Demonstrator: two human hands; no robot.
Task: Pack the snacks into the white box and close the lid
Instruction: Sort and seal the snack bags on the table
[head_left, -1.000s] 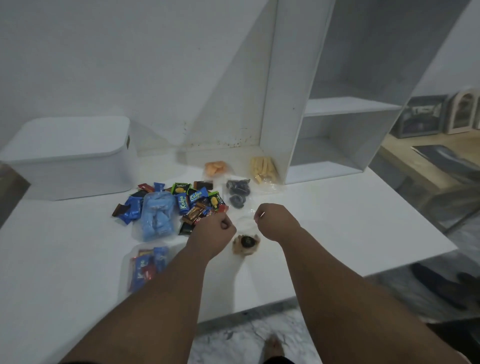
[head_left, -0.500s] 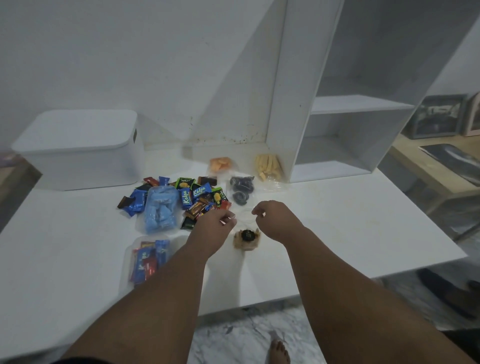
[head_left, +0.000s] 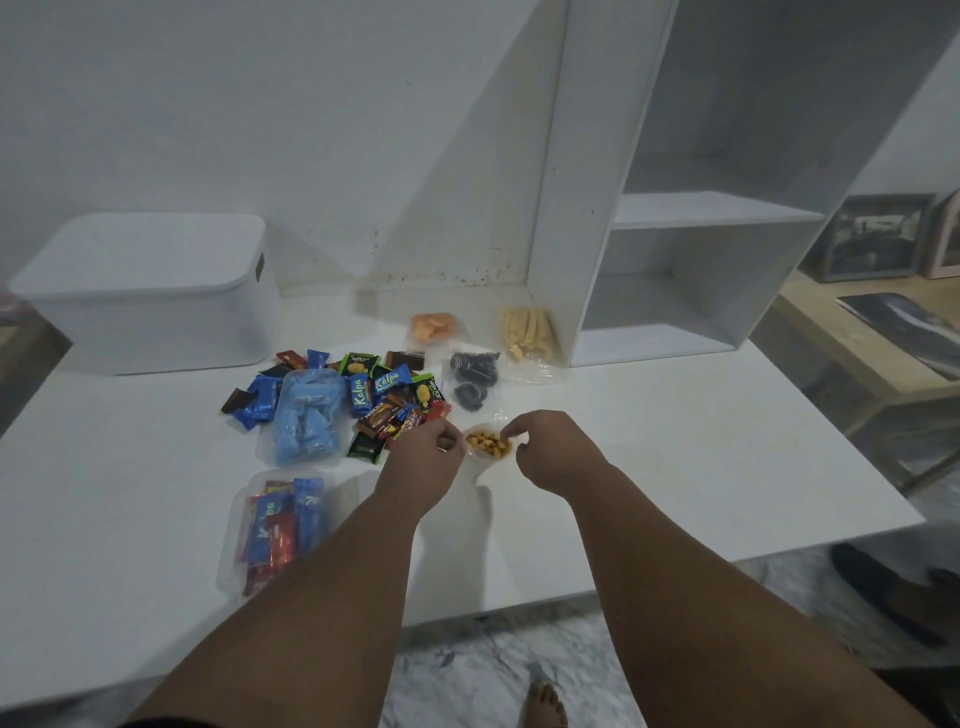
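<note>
The white box (head_left: 150, 306) stands at the back left of the table with its lid on. A heap of wrapped snacks (head_left: 384, 400) lies in the middle, next to a clear bag of blue pieces (head_left: 306, 421) and a clear bag of wrapped bars (head_left: 275, 525). My left hand (head_left: 428, 457) and my right hand (head_left: 545, 452) each pinch one side of a small clear bag of yellow-orange nuts (head_left: 488, 444) held between them above the table. Further back lie a bag of dark rings (head_left: 472, 384), an orange snack bag (head_left: 431, 327) and a bag of yellow sticks (head_left: 527, 335).
A white shelf unit (head_left: 649, 218) stands at the back right of the white table (head_left: 675, 457). A wooden bench with picture frames (head_left: 878, 239) is off to the right. The table's front edge runs below my forearms, with marbled floor and my bare foot (head_left: 543, 701) beneath.
My hands have lifted and spread the small bag open at its top, so the nuts show from above. The camera has tilted and moved closer.
</note>
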